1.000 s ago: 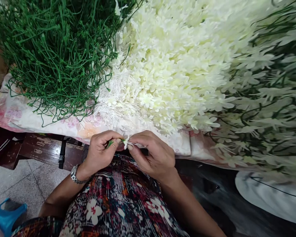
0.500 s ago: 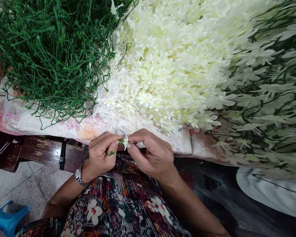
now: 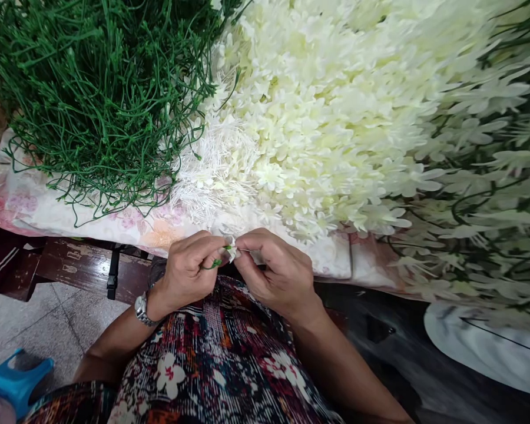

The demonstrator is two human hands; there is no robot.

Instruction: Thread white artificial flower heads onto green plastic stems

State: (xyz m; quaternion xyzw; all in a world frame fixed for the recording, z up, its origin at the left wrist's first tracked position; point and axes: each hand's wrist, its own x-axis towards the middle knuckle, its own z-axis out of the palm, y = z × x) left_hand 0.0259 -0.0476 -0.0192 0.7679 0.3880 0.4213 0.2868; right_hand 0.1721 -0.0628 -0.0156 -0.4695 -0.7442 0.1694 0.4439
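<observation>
In the middle of the head view, my left hand [image 3: 192, 268] is closed, thumb and forefinger pinching a green artificial stem [image 3: 216, 263]. A small white artificial flower [image 3: 232, 253] sits at the stem's end, between the fingertips of both hands. My right hand [image 3: 278, 271] is closed too, pinching a thin white stamen strand [image 3: 246, 251] at the flower. My fingers partly hide the flower and the strand. Just beyond the hands lies a pile of fine white strands [image 3: 216, 159] on the floral cloth [image 3: 128, 227].
A heap of green stems [image 3: 97, 106] covers the table's left side. Loose cream-white blossoms [image 3: 318, 129] are piled in the centre. Finished-looking stemmed white flowers [image 3: 477, 176] lie at the right. A blue plastic stool [image 3: 20, 380] stands on the floor, lower left.
Both hands have shifted slightly to the right in view, the left more than the right. The flower is now more covered by the fingertips; the stem remains in the left hand.
</observation>
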